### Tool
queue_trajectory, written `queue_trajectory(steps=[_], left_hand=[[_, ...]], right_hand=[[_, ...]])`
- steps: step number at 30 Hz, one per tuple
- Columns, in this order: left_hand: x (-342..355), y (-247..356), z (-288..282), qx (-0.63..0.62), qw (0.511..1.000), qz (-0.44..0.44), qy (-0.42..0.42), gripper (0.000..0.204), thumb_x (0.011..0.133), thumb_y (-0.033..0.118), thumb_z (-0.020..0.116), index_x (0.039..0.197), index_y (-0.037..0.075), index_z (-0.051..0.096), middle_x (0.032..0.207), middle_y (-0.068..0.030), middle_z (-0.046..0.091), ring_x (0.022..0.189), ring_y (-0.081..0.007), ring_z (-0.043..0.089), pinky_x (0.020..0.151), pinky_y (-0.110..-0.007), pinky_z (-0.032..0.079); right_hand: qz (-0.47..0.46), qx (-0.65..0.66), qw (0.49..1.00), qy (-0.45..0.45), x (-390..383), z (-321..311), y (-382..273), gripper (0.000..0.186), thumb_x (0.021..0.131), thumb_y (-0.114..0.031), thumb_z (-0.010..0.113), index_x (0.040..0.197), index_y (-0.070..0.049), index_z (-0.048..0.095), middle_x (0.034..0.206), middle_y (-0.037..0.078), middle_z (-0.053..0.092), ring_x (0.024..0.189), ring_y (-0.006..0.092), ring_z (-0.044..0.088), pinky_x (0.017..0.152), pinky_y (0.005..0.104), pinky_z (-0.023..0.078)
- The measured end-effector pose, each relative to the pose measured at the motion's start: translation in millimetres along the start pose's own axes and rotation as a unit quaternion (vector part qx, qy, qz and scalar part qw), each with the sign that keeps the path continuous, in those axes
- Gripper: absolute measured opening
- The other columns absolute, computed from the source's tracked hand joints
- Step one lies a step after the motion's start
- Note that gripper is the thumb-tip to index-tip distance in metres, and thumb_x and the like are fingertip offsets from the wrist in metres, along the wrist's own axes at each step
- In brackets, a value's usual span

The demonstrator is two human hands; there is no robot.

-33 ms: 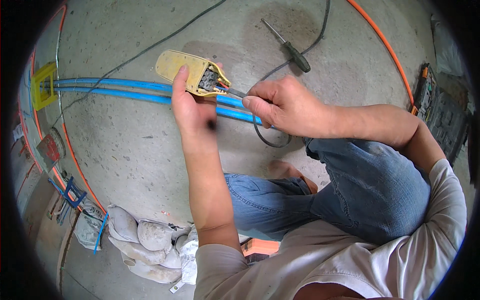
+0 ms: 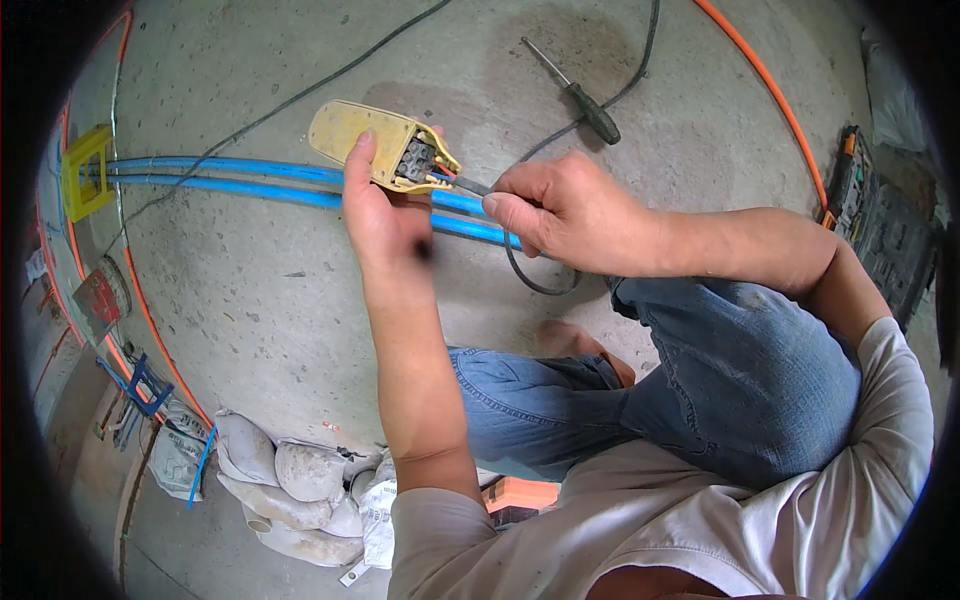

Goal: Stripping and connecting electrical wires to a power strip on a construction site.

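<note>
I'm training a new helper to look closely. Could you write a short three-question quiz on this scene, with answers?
1. True or false: the left hand holds the yellow casing.
2. Multiple choice: what does the right hand grip?
a) the orange tube
b) the grey cable
c) a white sack
3. Fill in the blank: the screwdriver, apart from both hands, lies on the concrete ____.

Key:
1. True.
2. b, the grey cable, gripped just beside the casing's open end.
3. Floor.
</note>
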State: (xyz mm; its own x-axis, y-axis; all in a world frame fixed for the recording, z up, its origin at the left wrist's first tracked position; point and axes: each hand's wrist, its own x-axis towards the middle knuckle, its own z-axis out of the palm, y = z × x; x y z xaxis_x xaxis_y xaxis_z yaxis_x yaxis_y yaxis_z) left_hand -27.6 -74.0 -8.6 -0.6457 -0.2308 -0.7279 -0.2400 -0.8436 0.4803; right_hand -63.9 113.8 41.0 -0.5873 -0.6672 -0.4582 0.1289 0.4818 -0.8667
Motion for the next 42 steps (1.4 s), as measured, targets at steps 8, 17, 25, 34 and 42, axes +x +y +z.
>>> queue_trajectory(steps=[8,17,25,34,42], left_hand=[[3,-4,-3,0.02,0.999,0.04,-0.003,0.05,0.092,0.023,0.053,0.132,-0.002,0.038,0.116,-0.0226,0.057,0.109,-0.0417,0.056,0.093,-0.049,0.048],[3,-5,3,0.023,0.998,0.052,0.015,0.049,0.093,0.023,0.052,0.132,-0.001,0.038,0.115,-0.0227,0.057,0.107,-0.0403,0.058,0.093,-0.048,0.048],[8,2,-7,-0.024,0.999,0.004,0.029,0.052,0.092,0.03,0.052,0.132,-0.001,0.039,0.118,-0.0235,0.054,0.107,-0.0385,0.057,0.091,-0.049,0.049],[0,7,-24,-0.036,0.997,0.061,0.04,0.053,0.096,0.045,0.04,0.125,0.001,0.046,0.112,-0.0214,0.055,0.099,-0.0372,0.057,0.084,-0.051,0.052],[-16,31,-29,-0.017,0.991,0.126,0.045,0.047,0.096,0.035,0.033,0.12,-0.002,0.049,0.102,-0.0212,0.057,0.093,-0.0364,0.057,0.077,-0.049,0.054]], right_hand=[[-0.019,-0.054,0.998,0.032,6,6,5,0.032,0.095,-0.026,0.054,0.084,0.002,0.065,0.056,0.008,0.06,0.049,0.0145,0.056,0.048,0.032,0.046],[-0.013,-0.03,0.999,0.039,4,5,3,0.032,0.094,-0.027,0.054,0.086,0.002,0.066,0.056,0.008,0.06,0.048,0.0152,0.057,0.048,0.0317,0.047],[-0.104,0.119,0.986,0.059,-14,-1,1,0.028,0.098,-0.023,0.051,0.083,-0.002,0.062,0.058,0.001,0.059,0.05,0.0065,0.052,0.045,0.0244,0.04],[0.0,0.14,0.99,0.02,-9,-2,7,0.03,0.099,-0.024,0.05,0.082,-0.002,0.061,0.061,0.001,0.059,0.054,0.0056,0.05,0.047,0.0236,0.04],[0.007,0.12,0.993,-0.002,-8,-5,8,0.03,0.099,-0.024,0.051,0.081,-0.002,0.061,0.061,0.001,0.058,0.055,0.0067,0.051,0.049,0.0243,0.041]])
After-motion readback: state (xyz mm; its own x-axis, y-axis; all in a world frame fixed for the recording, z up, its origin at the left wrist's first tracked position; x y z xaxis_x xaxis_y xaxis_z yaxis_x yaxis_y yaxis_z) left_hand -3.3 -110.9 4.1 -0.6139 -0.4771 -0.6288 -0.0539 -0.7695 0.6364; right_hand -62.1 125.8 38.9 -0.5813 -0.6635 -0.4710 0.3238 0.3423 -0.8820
